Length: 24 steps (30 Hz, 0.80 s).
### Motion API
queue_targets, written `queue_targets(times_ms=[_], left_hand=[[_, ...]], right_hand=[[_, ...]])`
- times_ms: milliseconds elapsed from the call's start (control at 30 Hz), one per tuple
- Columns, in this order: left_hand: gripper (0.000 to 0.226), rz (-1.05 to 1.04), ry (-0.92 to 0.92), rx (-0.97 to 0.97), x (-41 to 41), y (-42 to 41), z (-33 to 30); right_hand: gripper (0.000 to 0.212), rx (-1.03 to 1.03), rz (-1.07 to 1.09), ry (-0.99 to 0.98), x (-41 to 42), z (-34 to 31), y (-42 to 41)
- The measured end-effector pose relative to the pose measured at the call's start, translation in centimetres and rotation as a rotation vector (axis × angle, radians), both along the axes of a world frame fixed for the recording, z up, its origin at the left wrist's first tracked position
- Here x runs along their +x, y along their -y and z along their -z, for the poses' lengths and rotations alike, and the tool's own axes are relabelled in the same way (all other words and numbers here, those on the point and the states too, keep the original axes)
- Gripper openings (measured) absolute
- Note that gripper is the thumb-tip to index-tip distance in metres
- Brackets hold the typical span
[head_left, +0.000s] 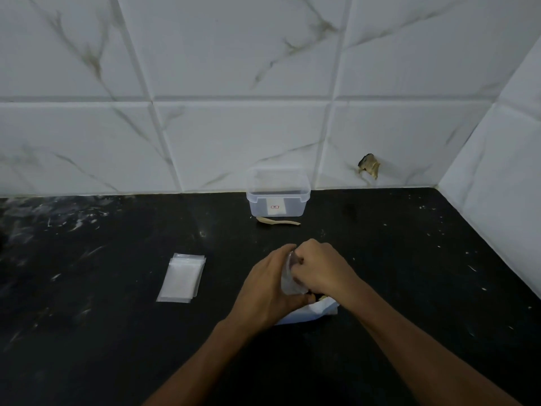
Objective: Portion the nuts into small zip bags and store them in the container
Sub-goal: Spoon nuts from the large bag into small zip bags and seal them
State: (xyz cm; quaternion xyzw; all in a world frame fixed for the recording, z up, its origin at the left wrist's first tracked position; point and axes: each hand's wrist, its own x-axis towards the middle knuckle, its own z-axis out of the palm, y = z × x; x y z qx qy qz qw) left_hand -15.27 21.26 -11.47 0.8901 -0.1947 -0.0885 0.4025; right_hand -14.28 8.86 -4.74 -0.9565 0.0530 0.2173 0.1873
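1. While the left hand (268,284) and right hand (320,269) both grip one small zip bag (288,281) with curled fingers, the bag hangs over the white nut packet (310,313) on the tabletop (409,259).
2. Keep the bag mouth upright and spread wide before any nuts go in; whether it is already open cannot be told.
3. Judged stage: early filling. The container (278,197) stands lidless by the wall, the spoon (278,221) just before it, the spare bags (182,278) well left.
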Motion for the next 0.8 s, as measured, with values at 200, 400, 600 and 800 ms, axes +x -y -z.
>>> queue_targets(times_ms=[200,400,600,800], left_hand=[[0.052,-0.089,-0.008,-0.140,-0.2,-1.5,0.4],[0.047,-0.183,-0.081,-0.401,-0.3,-2.8,0.6],[0.050,-0.212,-0.081,-0.509,0.0,-3.8,0.1],[0.054,-0.218,-0.116,-0.542,0.4,-3.9,0.3]], right_hand=[[0.012,0.100,-0.047,0.030,-0.2,-0.2,0.4],[0.027,0.421,0.099,0.043,1.5,-0.5,1.1],[0.016,0.227,0.146,0.287,8.8,4.8,2.7],[0.016,0.085,0.110,0.376,14.7,11.0,1.8]])
